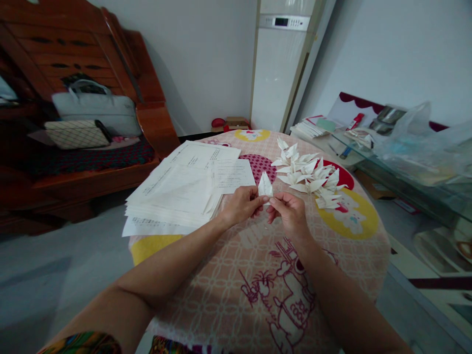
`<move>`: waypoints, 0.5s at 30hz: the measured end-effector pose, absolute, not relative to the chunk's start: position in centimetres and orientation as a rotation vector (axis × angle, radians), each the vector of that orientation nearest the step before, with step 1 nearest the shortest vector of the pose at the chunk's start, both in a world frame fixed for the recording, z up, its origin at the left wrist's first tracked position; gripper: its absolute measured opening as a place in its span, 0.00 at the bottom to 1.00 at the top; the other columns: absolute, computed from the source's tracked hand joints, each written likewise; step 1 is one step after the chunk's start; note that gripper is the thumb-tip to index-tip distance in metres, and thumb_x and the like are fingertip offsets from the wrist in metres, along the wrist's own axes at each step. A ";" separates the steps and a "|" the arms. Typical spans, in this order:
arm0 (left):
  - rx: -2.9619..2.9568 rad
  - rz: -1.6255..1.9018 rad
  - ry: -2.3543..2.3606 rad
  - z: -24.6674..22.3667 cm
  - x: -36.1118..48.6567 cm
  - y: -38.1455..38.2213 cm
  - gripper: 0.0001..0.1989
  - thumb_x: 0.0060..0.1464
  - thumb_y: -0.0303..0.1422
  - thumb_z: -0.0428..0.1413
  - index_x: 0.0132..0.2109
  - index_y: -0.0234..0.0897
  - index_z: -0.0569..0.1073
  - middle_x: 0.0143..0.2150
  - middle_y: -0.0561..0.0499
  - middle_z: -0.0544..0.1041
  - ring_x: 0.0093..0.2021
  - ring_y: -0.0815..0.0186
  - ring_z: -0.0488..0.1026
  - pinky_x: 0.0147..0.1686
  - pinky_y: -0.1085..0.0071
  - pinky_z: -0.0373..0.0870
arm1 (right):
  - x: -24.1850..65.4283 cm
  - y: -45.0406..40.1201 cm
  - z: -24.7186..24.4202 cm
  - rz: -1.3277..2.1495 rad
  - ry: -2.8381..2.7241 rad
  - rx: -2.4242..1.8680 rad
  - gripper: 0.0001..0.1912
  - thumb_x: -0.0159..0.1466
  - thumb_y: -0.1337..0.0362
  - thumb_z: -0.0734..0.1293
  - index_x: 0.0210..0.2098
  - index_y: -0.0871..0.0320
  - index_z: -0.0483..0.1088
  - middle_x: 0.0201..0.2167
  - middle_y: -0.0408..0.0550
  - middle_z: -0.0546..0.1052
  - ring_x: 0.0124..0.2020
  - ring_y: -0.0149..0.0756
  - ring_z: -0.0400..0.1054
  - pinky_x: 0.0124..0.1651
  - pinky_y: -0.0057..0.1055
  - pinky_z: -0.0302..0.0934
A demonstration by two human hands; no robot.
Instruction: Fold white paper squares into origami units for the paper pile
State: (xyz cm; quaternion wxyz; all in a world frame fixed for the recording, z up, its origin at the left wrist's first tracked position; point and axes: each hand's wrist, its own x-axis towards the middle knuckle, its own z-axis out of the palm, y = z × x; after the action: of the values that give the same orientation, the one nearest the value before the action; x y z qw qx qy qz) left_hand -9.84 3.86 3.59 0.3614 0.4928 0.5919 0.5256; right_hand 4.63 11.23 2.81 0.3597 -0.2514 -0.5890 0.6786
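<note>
Left hand (241, 205) and right hand (288, 210) pinching one folded paper piece (265, 187) between them, finished paper folds (309, 177) beyond the right, paper stack (180, 189) beside the left, on the bench (258, 285)

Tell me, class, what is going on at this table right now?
A person sits at a round table with a patterned cloth. The left hand and right hand together pinch a small folded paper piece. A pile of finished folded pieces lies beyond the right hand, and a stack of printed sheets lies beside the left hand.
</note>
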 end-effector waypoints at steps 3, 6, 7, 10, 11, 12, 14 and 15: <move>1.343 1.349 1.595 3.6 -9.9 3.8 0.20 0.57 0.47 0.57 0.29 0.33 0.69 0.19 0.54 0.71 0.15 0.76 0.64 0.15 0.81 0.57 | 4.6 11.4 2.8 1.811 -1.506 -0.646 0.14 0.51 0.55 0.74 0.28 0.58 0.72 0.18 0.41 0.75 0.13 0.29 0.66 0.17 0.27 0.65; 1.383 1.318 1.465 3.5 -10.0 4.0 0.20 0.58 0.48 0.56 0.30 0.33 0.70 0.20 0.53 0.71 0.18 0.74 0.67 0.18 0.80 0.62 | 4.6 11.5 2.9 1.791 -1.489 -0.647 0.14 0.51 0.55 0.74 0.28 0.58 0.72 0.19 0.41 0.76 0.14 0.30 0.67 0.17 0.27 0.66; 1.394 1.304 1.414 3.4 -10.1 4.0 0.20 0.57 0.48 0.56 0.31 0.33 0.70 0.21 0.53 0.72 0.18 0.73 0.68 0.19 0.79 0.63 | 4.6 11.5 2.9 1.777 -1.484 -0.645 0.14 0.51 0.55 0.74 0.28 0.58 0.72 0.19 0.42 0.76 0.14 0.30 0.67 0.17 0.27 0.66; 1.430 1.291 1.380 3.3 -10.3 4.1 0.19 0.58 0.47 0.56 0.32 0.33 0.70 0.22 0.53 0.72 0.19 0.72 0.69 0.19 0.78 0.64 | 4.6 11.4 3.1 1.737 -1.501 -0.630 0.15 0.51 0.54 0.74 0.26 0.58 0.72 0.19 0.42 0.76 0.15 0.31 0.68 0.18 0.28 0.66; 1.444 1.297 1.401 3.3 -10.3 4.0 0.19 0.58 0.46 0.56 0.32 0.33 0.70 0.22 0.53 0.72 0.19 0.73 0.68 0.19 0.78 0.63 | 4.6 11.3 3.1 1.729 -1.511 -0.623 0.15 0.52 0.53 0.74 0.26 0.58 0.72 0.19 0.43 0.76 0.15 0.31 0.68 0.18 0.28 0.66; 1.459 1.301 1.419 3.4 -10.3 3.9 0.18 0.59 0.46 0.56 0.33 0.33 0.70 0.22 0.53 0.71 0.19 0.73 0.68 0.19 0.79 0.62 | 4.7 11.3 3.2 1.727 -1.522 -0.614 0.15 0.52 0.53 0.74 0.26 0.58 0.72 0.19 0.43 0.77 0.15 0.31 0.68 0.18 0.28 0.67; 1.485 1.300 1.432 3.6 -10.2 3.7 0.17 0.60 0.44 0.55 0.33 0.33 0.70 0.22 0.54 0.71 0.19 0.74 0.67 0.19 0.80 0.61 | 4.7 11.2 3.3 1.732 -1.534 -0.599 0.14 0.53 0.53 0.74 0.26 0.58 0.72 0.19 0.43 0.77 0.15 0.31 0.68 0.19 0.28 0.67; 1.490 1.301 1.436 3.8 -10.2 3.6 0.17 0.60 0.44 0.55 0.34 0.33 0.70 0.22 0.54 0.70 0.19 0.75 0.66 0.19 0.80 0.60 | 4.7 11.2 3.3 1.734 -1.536 -0.596 0.14 0.53 0.53 0.74 0.27 0.58 0.73 0.20 0.43 0.77 0.15 0.31 0.68 0.19 0.29 0.67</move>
State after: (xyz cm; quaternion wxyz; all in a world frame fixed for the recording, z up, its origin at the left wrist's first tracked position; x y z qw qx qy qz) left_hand -10.16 3.62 3.78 0.3414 0.5729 0.5521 0.5004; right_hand 4.74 11.23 3.32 0.3660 -0.2318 -0.5975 0.6748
